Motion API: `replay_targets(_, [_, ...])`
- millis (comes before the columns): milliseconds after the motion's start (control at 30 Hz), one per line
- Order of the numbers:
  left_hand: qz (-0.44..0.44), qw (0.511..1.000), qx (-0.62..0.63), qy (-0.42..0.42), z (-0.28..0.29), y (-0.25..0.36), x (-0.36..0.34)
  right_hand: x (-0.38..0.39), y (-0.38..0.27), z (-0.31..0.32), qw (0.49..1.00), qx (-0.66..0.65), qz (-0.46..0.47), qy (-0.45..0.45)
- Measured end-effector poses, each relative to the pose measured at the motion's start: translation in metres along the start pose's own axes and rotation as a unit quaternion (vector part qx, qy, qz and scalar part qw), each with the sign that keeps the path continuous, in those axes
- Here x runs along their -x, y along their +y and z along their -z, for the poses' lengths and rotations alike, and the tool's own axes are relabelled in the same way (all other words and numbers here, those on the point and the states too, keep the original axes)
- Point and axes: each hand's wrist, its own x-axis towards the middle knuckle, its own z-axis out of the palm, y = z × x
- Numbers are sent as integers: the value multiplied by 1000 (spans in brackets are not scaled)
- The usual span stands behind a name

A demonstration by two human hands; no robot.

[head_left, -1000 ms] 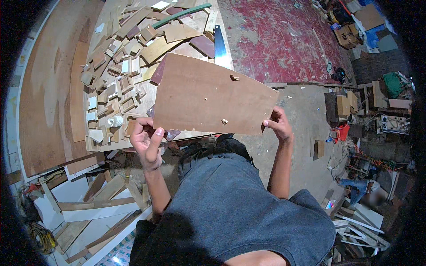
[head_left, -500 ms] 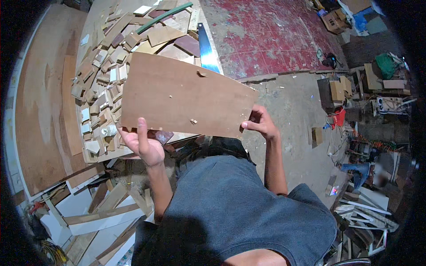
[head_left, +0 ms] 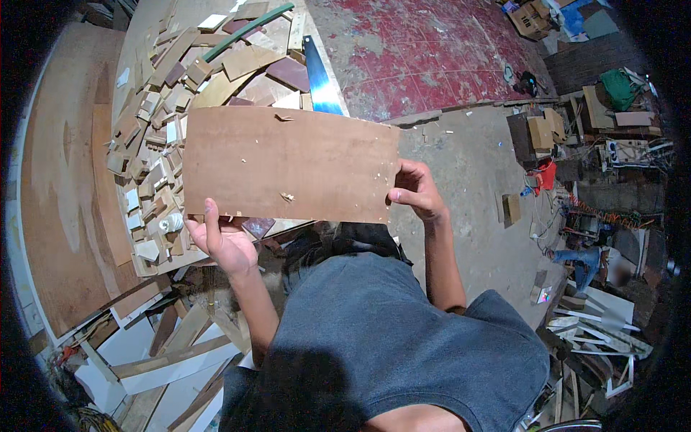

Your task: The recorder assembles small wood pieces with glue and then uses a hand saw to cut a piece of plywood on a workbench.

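A brown rectangular plywood board (head_left: 302, 169) is held up in front of me, its broad face showing. Wood chips dot that face, one near the top edge and another low in the middle. My left hand (head_left: 229, 243) grips the lower left corner, thumb on the face and fingers underneath. My right hand (head_left: 419, 194) pinches the right edge, with the thumb in front and the fingertips partly hidden behind. Beyond the board's top edge lies a shiny flat saw blade (head_left: 320, 79), its near end covered by the board.
Many wood offcuts (head_left: 248, 61) cover the worktable, with a green curved strip (head_left: 248, 30) among them. A large wooden panel (head_left: 65, 165) stands at the left. Planks (head_left: 173, 360) pile up lower left. Boxes (head_left: 541, 135) and another person (head_left: 586, 265) are at the right.
The board has shifted a little left and levelled out, its right end no longer tapering as much. Both hands have moved left slightly with it, still gripping.
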Motion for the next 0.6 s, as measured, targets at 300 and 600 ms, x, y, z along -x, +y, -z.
replay_targets(300, [114,991,37,52,19,-11,1,-8,-39,-26,996,-45,74,-17])
replay_targets(600, [139,987,53,64,14,-17,2,-11,-56,-37,996,-10,88,19])
